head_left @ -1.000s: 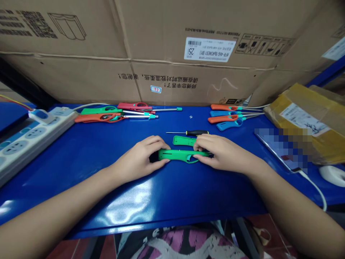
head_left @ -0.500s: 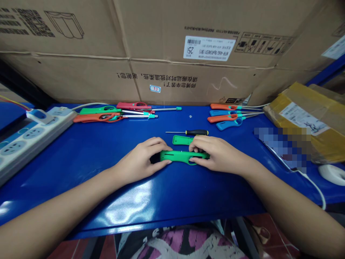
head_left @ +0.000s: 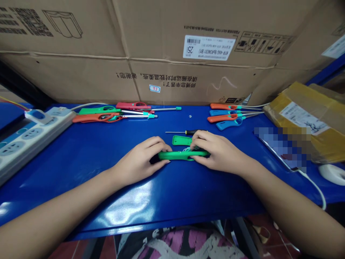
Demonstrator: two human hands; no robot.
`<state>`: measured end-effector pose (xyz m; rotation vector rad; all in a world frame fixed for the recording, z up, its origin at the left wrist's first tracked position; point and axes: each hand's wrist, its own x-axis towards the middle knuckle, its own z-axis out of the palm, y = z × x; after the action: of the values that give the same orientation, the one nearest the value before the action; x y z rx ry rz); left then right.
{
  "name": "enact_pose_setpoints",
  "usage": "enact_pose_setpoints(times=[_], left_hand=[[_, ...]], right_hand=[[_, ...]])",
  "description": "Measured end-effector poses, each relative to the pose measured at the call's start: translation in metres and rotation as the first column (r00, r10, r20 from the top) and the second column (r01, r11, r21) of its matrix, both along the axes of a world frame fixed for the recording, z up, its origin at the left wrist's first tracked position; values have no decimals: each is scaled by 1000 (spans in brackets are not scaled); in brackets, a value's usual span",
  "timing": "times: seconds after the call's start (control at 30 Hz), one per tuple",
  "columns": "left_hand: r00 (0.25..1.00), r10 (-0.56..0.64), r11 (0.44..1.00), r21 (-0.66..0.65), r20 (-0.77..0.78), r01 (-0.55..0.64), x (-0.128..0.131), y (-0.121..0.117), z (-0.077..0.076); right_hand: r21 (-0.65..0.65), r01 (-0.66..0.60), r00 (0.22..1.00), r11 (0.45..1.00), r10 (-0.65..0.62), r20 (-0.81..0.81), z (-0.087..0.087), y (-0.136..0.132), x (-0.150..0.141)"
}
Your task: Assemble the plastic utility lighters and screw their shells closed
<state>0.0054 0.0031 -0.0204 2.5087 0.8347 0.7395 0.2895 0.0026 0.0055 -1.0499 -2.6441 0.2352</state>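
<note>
Between my hands, a green lighter casing (head_left: 175, 155) is turned up on its edge just above the blue tabletop. My left hand (head_left: 144, 156) pinches its left end between thumb and fingers. Gripping the right part, near the trigger opening, is my right hand (head_left: 212, 149). Thin pale wires show behind the casing by the right fingertips. A second green casing half (head_left: 181, 140) lies hollow side up just beyond, its right end hidden by my right hand. Behind that rests a screwdriver (head_left: 192, 132) with a black and yellow handle, partly covered.
Several long-stemmed lighters (head_left: 99, 117) lie at the back left, and orange and blue ones (head_left: 229, 124) at the back right. A power strip (head_left: 32, 135) borders the left; a phone (head_left: 283, 151), a taped parcel (head_left: 304, 118) and a white mouse (head_left: 332, 174) are right. Cardboard (head_left: 159, 43) walls the back.
The green casing has tipped from lying with its side showing to standing on its edge, baring wires behind it. Both hands keep their hold, and the right fingers have shifted slightly.
</note>
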Motion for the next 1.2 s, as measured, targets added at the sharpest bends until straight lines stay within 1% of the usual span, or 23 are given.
enact_pose_setpoints(times=[0.13,0.3,0.37,0.47,0.53,0.63,0.73,0.87,1.0,1.2], left_hand=[[1000,-10,1000,5,-16,10,1,-1,1],[998,-38,998,56,-54,41,2,-2,3],[995,-55,994,88,-89,63,2,-4,4],[988,-86,984,145,-124,104,2,-6,6],[986,-108,977,171,-126,129,2,-7,7],[981,-141,965,202,-130,165,2,-7,7],[970,-175,949,235,-167,211,2,-5,7],[964,-179,938,263,-196,227,1,-3,8],[965,-168,941,259,-200,217,0,-3,8],[975,-143,948,261,-167,184,0,-3,6]], right_hand=[[-94,6,998,996,-11,-55,5,-5,-2],[-149,-21,995,989,6,-102,10,-8,-2],[-229,-53,992,972,26,-121,13,-7,1],[-368,-80,994,926,45,-104,19,-6,7],[-417,-90,994,905,58,-87,21,-5,11],[-456,-85,996,886,58,-73,18,-3,13],[-425,-81,997,902,70,-40,11,-1,12],[-316,-85,995,945,95,15,7,0,10],[-201,-97,995,975,94,-22,10,-1,8],[-101,-60,996,993,54,-68,10,-2,6]])
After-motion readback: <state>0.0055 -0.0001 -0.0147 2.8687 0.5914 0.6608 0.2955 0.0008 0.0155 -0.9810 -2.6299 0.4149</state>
